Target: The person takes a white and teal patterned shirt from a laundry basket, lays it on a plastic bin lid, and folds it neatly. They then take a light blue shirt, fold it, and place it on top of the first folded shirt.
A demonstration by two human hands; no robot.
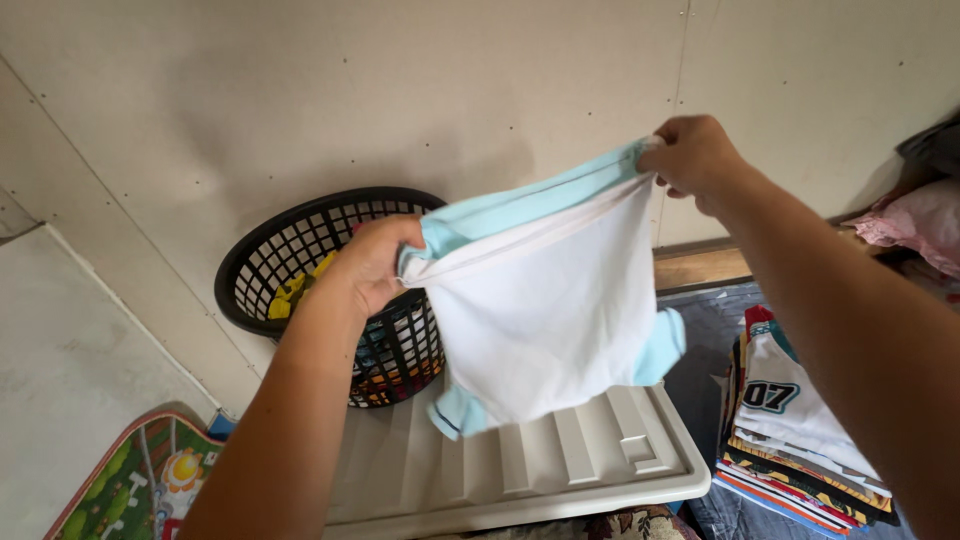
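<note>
I hold a small white garment (540,310) with light blue trim stretched out in the air by its top edge. My left hand (372,262) grips its left corner in front of the black basket. My right hand (692,158) grips the right corner, higher up and near the wall. The garment hangs down over a white ribbed plastic lid (560,465), with its two light blue cuffs at the bottom.
A black lattice laundry basket (290,250) with coloured clothes inside stands against the beige wall. A stack of folded clothes (790,440) lies at the right. Pink cloth (915,225) is at the far right, and a colourful play mat (140,480) at lower left.
</note>
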